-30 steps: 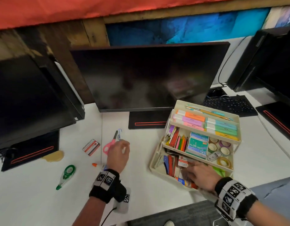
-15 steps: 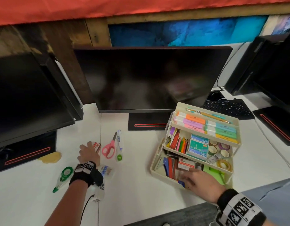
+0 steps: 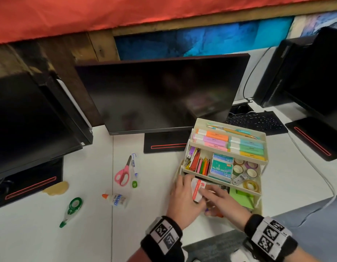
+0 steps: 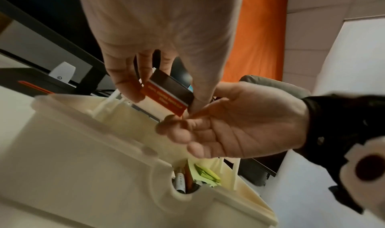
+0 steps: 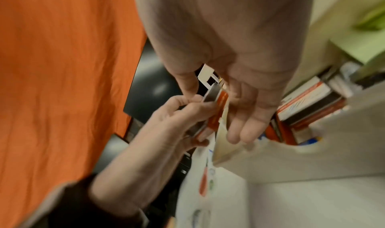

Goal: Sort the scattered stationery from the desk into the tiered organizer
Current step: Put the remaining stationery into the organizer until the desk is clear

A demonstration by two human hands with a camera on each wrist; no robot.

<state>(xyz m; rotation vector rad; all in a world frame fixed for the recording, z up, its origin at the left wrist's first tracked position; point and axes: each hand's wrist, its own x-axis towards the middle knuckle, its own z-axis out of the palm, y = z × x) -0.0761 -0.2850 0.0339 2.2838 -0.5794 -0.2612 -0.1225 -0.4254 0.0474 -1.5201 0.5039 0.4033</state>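
Note:
My left hand [image 3: 182, 195] pinches a small red, white and black box [image 3: 197, 189] just above the front left of the cream tiered organizer [image 3: 258, 207]. In the left wrist view the box [image 4: 166, 91] sits between fingers and thumb. My right hand [image 3: 218, 200] meets it over the bottom tier; in the right wrist view its thumb and straight fingers lie on either side of the box [image 5: 211, 92]. Similar boxes [image 5: 308, 99] stand in the bottom tier. Pink scissors [image 3: 123, 173], a pen [image 3: 134, 167], a glue bottle [image 3: 116, 199] and green correction tape [image 3: 72, 208] lie on the desk.
A dark monitor [image 3: 160, 95] stands behind the organizer, with another monitor [image 3: 27, 114] at the left and a computer tower [image 3: 305, 72] at the right. A keyboard [image 3: 258, 121] lies behind the organizer. A white cable [image 3: 323, 178] runs along the desk's right side.
My left hand picked the small box up from the desk left of the scissors and carried it right to the organizer. My right hand lifted from the bottom tier to meet it.

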